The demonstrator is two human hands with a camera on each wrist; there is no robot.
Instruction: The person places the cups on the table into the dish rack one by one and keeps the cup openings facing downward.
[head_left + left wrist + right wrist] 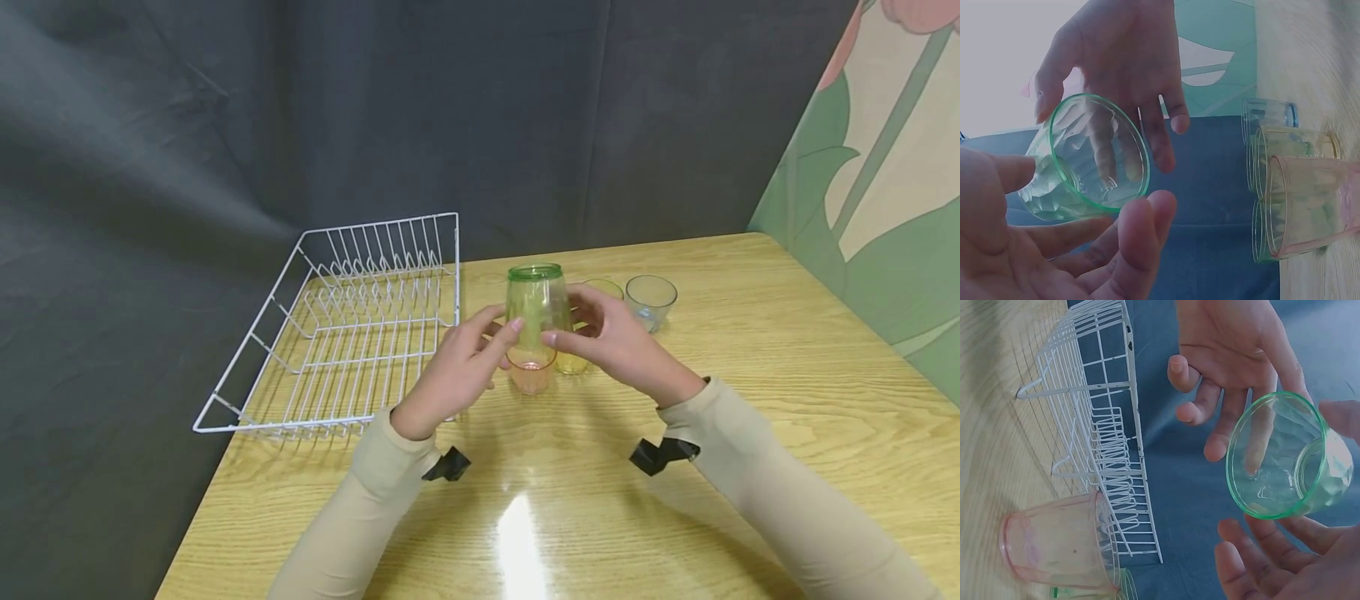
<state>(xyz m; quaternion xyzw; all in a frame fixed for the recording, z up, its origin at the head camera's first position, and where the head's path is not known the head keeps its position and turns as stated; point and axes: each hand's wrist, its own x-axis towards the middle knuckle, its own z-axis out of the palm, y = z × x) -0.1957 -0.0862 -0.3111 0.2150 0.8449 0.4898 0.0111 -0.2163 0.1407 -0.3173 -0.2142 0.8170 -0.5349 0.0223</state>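
Note:
Between both hands, above the table, is a clear green glass (pixel 534 302), turned upside down with its base up. My left hand (pixel 463 360) holds its left side, and my right hand (pixel 621 343) holds it from the right. In the left wrist view, the mouth of this green glass (pixel 1099 153) faces the camera, with the thumb at its side and fingers beneath. Just below it in the head view, a pink glass (pixel 531 380) stands upright on the table. A yellow glass (pixel 572 364) is beside that, partly hidden by the held glass and right hand.
A white wire dish rack (pixel 372 361) stands on the wooden table (pixel 757 350) at the left. Behind the right hand are a bluish clear glass (pixel 652 298) and a yellow-green rim (pixel 611 287) of another glass. A dark curtain (pixel 510 125) hangs at the back.

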